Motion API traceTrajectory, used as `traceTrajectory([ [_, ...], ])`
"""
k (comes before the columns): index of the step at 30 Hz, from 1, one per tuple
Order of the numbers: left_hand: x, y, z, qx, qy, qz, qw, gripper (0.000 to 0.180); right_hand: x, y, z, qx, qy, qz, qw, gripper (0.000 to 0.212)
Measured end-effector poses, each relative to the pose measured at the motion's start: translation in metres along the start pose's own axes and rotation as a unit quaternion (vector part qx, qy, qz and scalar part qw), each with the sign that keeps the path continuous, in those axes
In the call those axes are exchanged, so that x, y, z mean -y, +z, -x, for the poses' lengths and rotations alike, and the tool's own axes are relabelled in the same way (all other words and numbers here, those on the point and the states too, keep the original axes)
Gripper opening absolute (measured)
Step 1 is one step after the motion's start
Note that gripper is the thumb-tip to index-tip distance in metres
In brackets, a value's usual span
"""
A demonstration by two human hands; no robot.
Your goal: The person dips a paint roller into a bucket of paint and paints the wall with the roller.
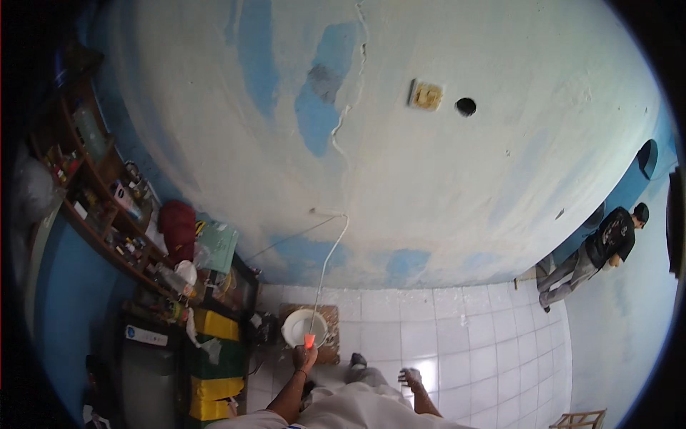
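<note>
Reaching forward from the lower edge, the left hand [304,357] is closed around a small orange-red object [309,341], too small to identify, held upright just at the near rim of a white bowl [303,326] that sits on a brownish mat [331,336] on the white tiled floor [464,336]. The right hand [410,378] hangs with its fingers spread apart, holding nothing, over the floor beside a raised knee in light cloth. A thin white cord [330,257] runs from near the bowl up the wall. Judging from this, steady work here calls for keeping the grip firm on the orange-red object, holding it directly above the bowl's opening, and keeping the wrist clear of the cord so it is not tugged. To the left stand a dark cabinet with yellow and green boxes [214,357], and wooden shelves [93,193] crowded with bottles and small goods. Farther off rises the worn blue-and-white wall [429,179] with a yellowed switch plate [426,95] and a round hole. At the far right another person [593,254] in dark clothes leans against the wall.
</note>
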State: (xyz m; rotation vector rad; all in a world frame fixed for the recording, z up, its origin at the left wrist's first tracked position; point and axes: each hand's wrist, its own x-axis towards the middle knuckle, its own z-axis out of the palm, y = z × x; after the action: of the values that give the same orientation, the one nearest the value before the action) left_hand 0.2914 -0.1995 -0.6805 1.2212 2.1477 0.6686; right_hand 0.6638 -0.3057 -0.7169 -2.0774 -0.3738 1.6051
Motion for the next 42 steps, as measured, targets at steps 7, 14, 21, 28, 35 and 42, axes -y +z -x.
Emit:
traceTrajectory([
  [7, 0.034, -0.084, 0.057, -0.066, 0.110, -0.035, 0.991, 0.035, 0.069, 0.165, 0.121, 0.197, -0.192, 0.092, 0.957, 0.044],
  [14, -0.002, -0.121, 0.102, 0.079, 0.286, 0.181, 0.938, 0.022, 0.081, 0.262, 0.202, 0.163, -0.326, 0.087, 0.927, 0.023],
  [21, 0.008, -0.101, 0.110, 0.272, 0.469, 0.093, 0.835, 0.043, 0.070, 0.215, 0.187, 0.107, -0.346, -0.126, 0.923, 0.013],
  [28, 0.140, -0.073, 0.059, 0.343, 0.118, 0.206, 0.909, 0.035, 0.052, 0.121, 0.190, -0.171, -0.381, 0.212, 0.883, 0.021],
  [35, 0.205, -0.085, 0.031, 0.301, -0.071, 0.228, 0.923, 0.019, 0.000, 0.092, 0.252, -0.050, -0.283, 0.428, 0.857, 0.022],
  [42, 0.187, -0.077, -0.008, 0.270, -0.096, 0.274, 0.918, 0.013, -0.003, 0.117, 0.275, 0.024, -0.265, 0.529, 0.806, 0.024],
])
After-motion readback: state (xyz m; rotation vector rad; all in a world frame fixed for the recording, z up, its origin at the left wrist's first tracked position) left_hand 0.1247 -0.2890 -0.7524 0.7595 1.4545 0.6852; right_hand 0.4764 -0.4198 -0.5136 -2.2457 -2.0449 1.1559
